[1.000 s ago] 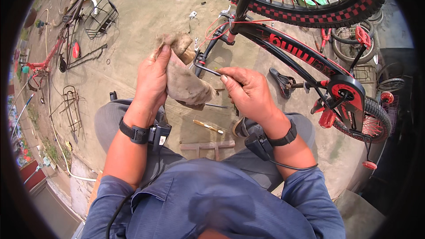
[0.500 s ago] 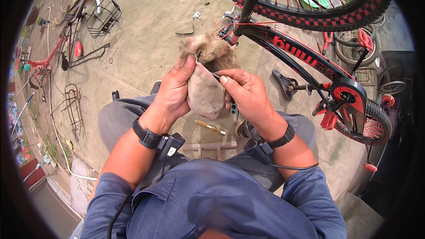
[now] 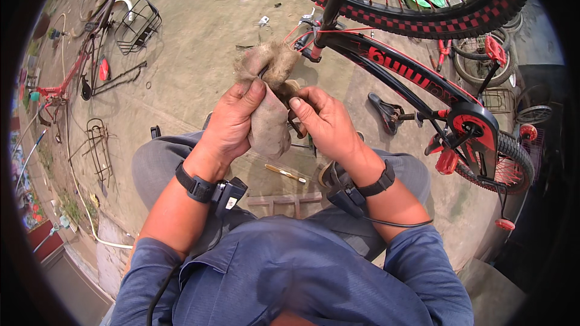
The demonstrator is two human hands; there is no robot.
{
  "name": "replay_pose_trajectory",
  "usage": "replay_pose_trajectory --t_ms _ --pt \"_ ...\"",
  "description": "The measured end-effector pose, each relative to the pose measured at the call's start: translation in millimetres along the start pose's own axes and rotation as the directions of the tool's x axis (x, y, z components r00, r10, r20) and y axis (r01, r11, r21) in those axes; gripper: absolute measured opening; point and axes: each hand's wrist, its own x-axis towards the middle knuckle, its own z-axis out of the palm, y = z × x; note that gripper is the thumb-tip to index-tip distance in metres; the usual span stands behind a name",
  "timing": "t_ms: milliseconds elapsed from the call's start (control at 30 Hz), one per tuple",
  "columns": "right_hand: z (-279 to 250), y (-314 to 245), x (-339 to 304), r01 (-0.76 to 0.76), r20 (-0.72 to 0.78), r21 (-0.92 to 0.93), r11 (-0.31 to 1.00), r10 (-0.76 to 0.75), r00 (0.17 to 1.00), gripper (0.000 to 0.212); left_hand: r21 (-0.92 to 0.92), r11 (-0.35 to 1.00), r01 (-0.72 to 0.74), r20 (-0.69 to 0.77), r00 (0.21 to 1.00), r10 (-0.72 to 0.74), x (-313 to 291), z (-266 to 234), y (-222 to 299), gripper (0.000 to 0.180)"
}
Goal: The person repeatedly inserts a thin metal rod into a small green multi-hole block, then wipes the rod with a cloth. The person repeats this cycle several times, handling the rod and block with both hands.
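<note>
A worn tan cloth (image 3: 270, 127) with a fuzzy, frayed upper part hangs bunched between my hands, above my spread knees. My left hand (image 3: 231, 115) is closed on its left side, the thumb pressed on top. A small dark tip (image 3: 263, 73) pokes out of the folds by that thumb. At the cloth's right edge, my right hand (image 3: 326, 122) has thumb and forefinger pinched together; what lies between them is hidden. Dark thin parts show below these fingers, too obscured to name.
A black and red bicycle (image 3: 417, 75) stands upside down at the right. Near it lies a black saddle (image 3: 386, 113). A yellow-handled brush (image 3: 285, 173) lies before a low wooden frame (image 3: 284, 200). A wire basket (image 3: 139, 26) and red bike frame (image 3: 60, 87) are at the left.
Both hands have shifted slightly left with the cloth. The cloth is folded narrower, and its fuzzy part has bunched up. The dark rod seen earlier at my right fingertips is hidden now.
</note>
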Motion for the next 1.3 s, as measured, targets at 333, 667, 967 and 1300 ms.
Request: replay_pose_trajectory --t_ms 333,667,967,1300 --pt "-21 -20 0 0.541 0.031 -0.303 0.784 -0.560 0.828 0.023 0.284 0.957 0.059 0.111 0.989 -0.094 -12 9 -4 0.022" --pt "-35 -17 2 0.516 0.182 -0.397 0.759 -0.486 0.855 0.022 0.474 0.868 0.147 0.113 0.968 -0.226 -12 14 3 0.023" --pt "-48 -22 3 0.453 0.181 -0.446 0.772 -0.418 0.890 0.018 0.447 0.877 0.176 0.121 0.960 -0.254 -17 26 6 0.028" --pt "-50 -17 5 0.500 0.224 -0.441 0.746 -0.447 0.866 0.014 0.545 0.823 0.161 0.148 0.948 -0.284 -14 21 7 0.027"
